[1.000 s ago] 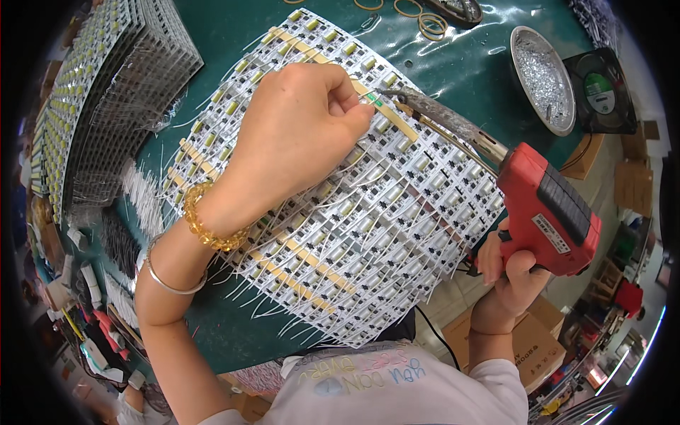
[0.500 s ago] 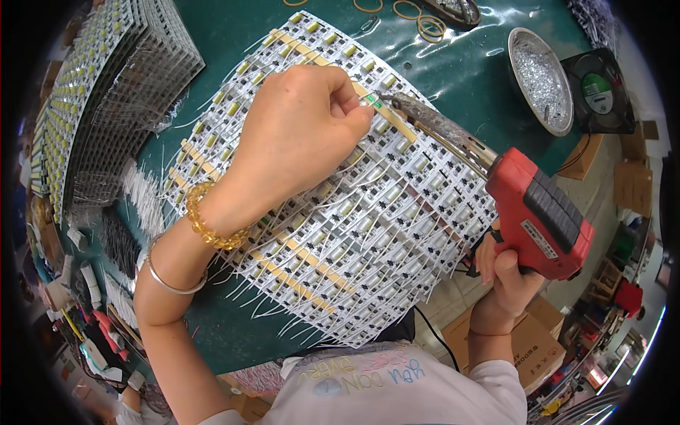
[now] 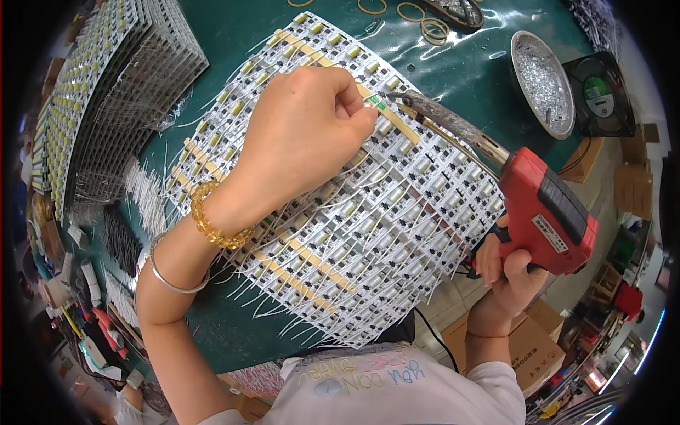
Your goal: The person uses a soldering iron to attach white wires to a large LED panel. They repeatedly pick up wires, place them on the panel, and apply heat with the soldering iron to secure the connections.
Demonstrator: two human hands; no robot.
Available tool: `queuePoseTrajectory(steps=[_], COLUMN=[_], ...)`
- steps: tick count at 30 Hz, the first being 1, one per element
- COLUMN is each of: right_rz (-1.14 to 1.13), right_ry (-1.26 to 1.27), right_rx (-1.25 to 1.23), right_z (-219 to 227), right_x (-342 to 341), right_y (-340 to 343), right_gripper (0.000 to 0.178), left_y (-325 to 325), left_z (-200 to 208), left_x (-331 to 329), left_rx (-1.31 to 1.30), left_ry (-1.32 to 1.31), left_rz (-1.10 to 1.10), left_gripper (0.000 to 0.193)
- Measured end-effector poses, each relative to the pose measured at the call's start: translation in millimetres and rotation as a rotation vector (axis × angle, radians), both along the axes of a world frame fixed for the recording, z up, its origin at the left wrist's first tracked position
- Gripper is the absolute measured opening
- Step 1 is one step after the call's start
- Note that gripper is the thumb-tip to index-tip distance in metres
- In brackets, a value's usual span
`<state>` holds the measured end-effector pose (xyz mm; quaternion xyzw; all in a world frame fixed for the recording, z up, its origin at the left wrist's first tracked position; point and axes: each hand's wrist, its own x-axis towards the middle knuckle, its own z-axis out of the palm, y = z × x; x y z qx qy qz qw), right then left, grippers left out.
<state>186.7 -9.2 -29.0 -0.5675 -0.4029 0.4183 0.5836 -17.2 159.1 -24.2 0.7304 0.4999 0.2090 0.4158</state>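
Observation:
A large panel of white circuit boards [image 3: 432,185], dotted with yellowish parts and trailing white wires, lies tilted on the green table. My left hand [image 3: 304,131] is over its upper middle, thumb and forefinger pinched on a thin wire [image 3: 377,99] that is mostly hidden by the fingers. Beneath the fingertips runs a tan strip [image 3: 400,126] with a small green mark. My right hand [image 3: 511,273] grips the handle of a red and black soldering gun [image 3: 549,212]. Its dark metal tip points left, close to the left fingertips; whether it touches the wire I cannot tell.
A stack of similar boards [image 3: 106,106] stands at the left, with bundles of white wires [image 3: 145,195] beside it. Far right are a metal bowl of silvery bits [image 3: 542,85] and a black fan [image 3: 601,95]. Rubber bands [image 3: 433,31] lie at the back.
The soldering gun's body has shifted slightly right, with its tip still by my left fingertips. My left hand keeps its pinch over the same place on the panel.

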Motion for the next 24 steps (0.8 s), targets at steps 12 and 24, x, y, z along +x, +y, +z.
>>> queuePoseTrajectory(steps=[12,24], right_rz=[0.019,-0.068], right_ry=[-0.034,-0.006], right_rx=[-0.019,0.031], right_z=[0.5,2.8], right_x=[1.3,-2.2], right_y=[1.2,-2.5], right_gripper=[0.049,0.066], left_y=[0.7,0.3], left_z=[-1.4,-1.1], left_x=[-0.7,0.3], left_rx=[0.014,-0.002], left_ry=[-0.004,0.009], left_rz=[-0.008,0.002], left_gripper=[0.017,0.017])
